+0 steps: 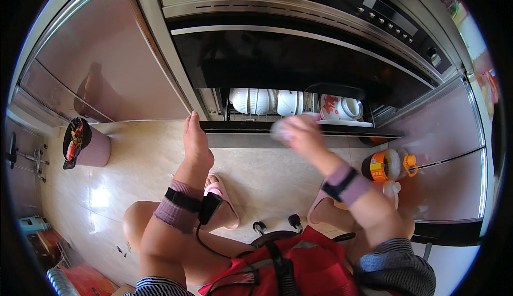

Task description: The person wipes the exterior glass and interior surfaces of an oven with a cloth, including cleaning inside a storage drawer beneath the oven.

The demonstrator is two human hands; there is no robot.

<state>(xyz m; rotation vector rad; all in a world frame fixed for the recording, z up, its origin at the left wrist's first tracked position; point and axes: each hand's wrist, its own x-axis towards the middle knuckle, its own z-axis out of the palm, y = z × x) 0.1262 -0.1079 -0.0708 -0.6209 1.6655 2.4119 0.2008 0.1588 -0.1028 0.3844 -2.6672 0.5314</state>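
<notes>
My right hand [302, 135] is blurred and grips a small pale pinkish thing, perhaps a cloth, in front of the drawer's edge. My left hand [197, 137] is held flat near the drawer's left corner, and I see nothing in it. Beneath the black glass front [280, 61], the gap shows white ribbed bowls [250, 100], a white bowl [289, 102] and a red-patterned bowl [330, 106] with a smaller white dish [351, 108] beside it, on a wire rack. The black drawer edge [240, 126] runs below them, partly behind my right hand.
A lined trash bin [96, 145] stands on the floor at left. At right are a large bottle with an orange cap [384, 164] and a smaller pale bottle [392, 189]. Cabinet doors flank the appliance. My slippered feet and a stool's casters [259, 227] are below.
</notes>
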